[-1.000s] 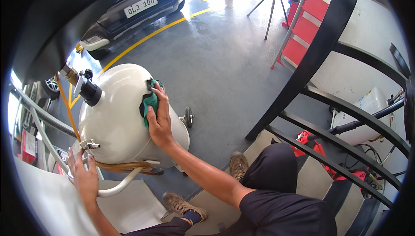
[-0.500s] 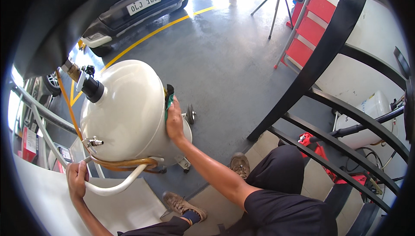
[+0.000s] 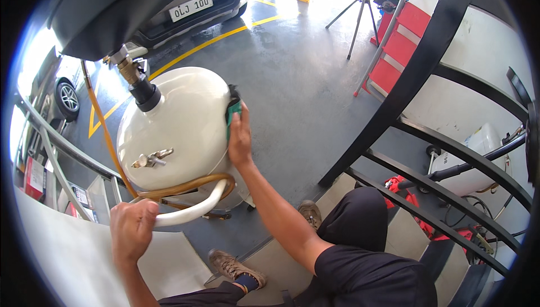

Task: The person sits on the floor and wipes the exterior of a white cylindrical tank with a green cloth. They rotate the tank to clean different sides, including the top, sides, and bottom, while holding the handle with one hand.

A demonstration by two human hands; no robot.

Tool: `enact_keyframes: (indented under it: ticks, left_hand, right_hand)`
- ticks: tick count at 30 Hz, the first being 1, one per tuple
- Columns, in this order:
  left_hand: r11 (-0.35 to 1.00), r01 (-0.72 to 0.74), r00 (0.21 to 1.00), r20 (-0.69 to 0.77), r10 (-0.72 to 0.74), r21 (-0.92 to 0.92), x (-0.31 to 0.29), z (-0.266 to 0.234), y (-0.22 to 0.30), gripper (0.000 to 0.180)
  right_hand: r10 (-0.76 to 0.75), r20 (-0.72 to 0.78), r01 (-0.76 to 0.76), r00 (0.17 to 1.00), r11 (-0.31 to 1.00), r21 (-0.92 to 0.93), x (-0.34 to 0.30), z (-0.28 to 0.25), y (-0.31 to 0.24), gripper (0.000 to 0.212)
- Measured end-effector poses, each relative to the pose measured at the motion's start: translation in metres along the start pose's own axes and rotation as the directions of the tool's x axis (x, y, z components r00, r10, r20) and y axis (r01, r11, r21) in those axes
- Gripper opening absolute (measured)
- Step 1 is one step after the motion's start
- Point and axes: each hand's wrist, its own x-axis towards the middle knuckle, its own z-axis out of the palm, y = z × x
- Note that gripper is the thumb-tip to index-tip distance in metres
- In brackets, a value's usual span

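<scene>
A rounded white metal tank (image 3: 180, 127) stands tilted before me, joined by a brass and black fitting (image 3: 138, 84) to a large black bowl (image 3: 118, 17) above it. My left hand (image 3: 133, 225) is wrapped round the end of its curved white handle (image 3: 194, 211). Against the tank's right side my right hand (image 3: 241, 141) presses a green and black cloth or pad (image 3: 233, 115), its fingers partly hidden. An amber hose (image 3: 185, 186) loops below the tank's rim, near the handle. A small metal valve (image 3: 152, 159) sticks out of the tank's top.
Black metal railing (image 3: 455, 138) rises on my right, with a second white tank (image 3: 472, 160) behind it. A red step ladder (image 3: 391, 51) and a tripod (image 3: 360, 17) stand farther off. A dark vehicle (image 3: 197, 11) is ahead; a grey rail (image 3: 67, 141) runs at left.
The tank has turned and tilted, so more of its top faces me. The handle and my left hand have moved up and right. My right hand has shifted slightly up and right with the cloth.
</scene>
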Motion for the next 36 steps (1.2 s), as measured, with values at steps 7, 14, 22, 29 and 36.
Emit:
enact_keyframes:
  ticks: [7,14,22,29,36]
  left_hand:
    - [0.990,-0.136,0.990,0.043,0.138,-0.045,0.017,0.010,0.056,0.052]
    - [0.991,-0.131,0.988,0.077,0.133,-0.028,0.026,0.017,0.047,0.054]
    - [0.930,-0.362,0.928,-0.127,0.351,-0.069,0.040,0.030,-0.007,0.054]
    - [0.975,0.092,0.963,-0.231,-0.138,-0.200,0.035,0.007,-0.099,0.057]
    - [0.973,0.187,0.805,-0.546,-0.231,-0.136,0.026,0.009,-0.181,0.054]
  right_hand:
    - [0.275,-0.004,-0.274,0.961,0.959,0.066,0.011,-0.029,0.025,0.059]
    - [-0.014,0.156,0.017,0.988,1.000,-0.013,0.023,-0.036,0.025,0.061]
    - [0.582,0.120,-0.581,0.804,0.812,-0.048,-0.002,-0.097,0.143,0.079]
    - [0.387,0.200,-0.410,0.900,0.908,0.090,-0.035,-0.025,0.052,0.060]
    - [0.022,0.342,0.003,0.939,0.997,-0.071,-0.048,0.024,0.039,0.060]
